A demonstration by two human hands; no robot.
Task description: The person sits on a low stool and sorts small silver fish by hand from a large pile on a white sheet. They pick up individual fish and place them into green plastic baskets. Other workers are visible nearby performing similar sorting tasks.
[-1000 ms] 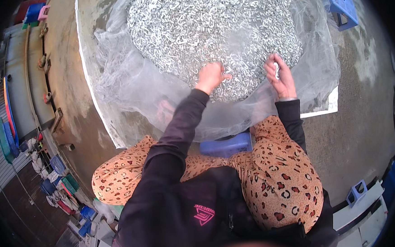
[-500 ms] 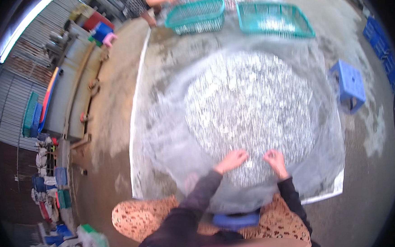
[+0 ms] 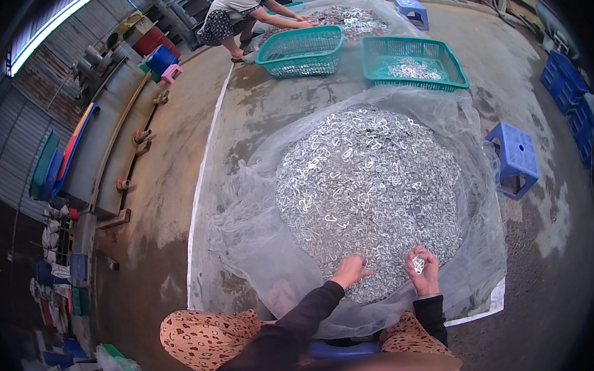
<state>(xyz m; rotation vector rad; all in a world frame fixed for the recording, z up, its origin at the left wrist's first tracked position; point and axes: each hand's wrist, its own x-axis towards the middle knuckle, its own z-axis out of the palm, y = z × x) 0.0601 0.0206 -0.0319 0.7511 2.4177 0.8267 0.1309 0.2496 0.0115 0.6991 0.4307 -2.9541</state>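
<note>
A big round heap of small shiny metal pieces (image 3: pixel 368 188) lies on a sheet of fine white netting (image 3: pixel 258 222) spread over the concrete floor. My left hand (image 3: pixel 350 271) reaches palm down into the near edge of the heap, its fingers in the pieces. My right hand (image 3: pixel 423 270) is raised just above the same edge and pinches a metal piece (image 3: pixel 418 265) between its fingers. Both forearms wear dark sleeves. My knees in spotted trousers (image 3: pixel 204 334) sit at the netting's near rim.
Two green plastic baskets (image 3: pixel 302 49) (image 3: pixel 415 61) with metal pieces stand beyond the heap. A person (image 3: pixel 239 12) crouches at a second heap farther back. A blue stool (image 3: pixel 513 159) stands to the right, blue crates (image 3: pixel 566 87) beyond it, benches and clutter along the left wall.
The view has tilted upward, so the baskets and the crouching person show fully. Both hands stay at the heap's near edge; my right hand has lifted with a piece in its fingers.
</note>
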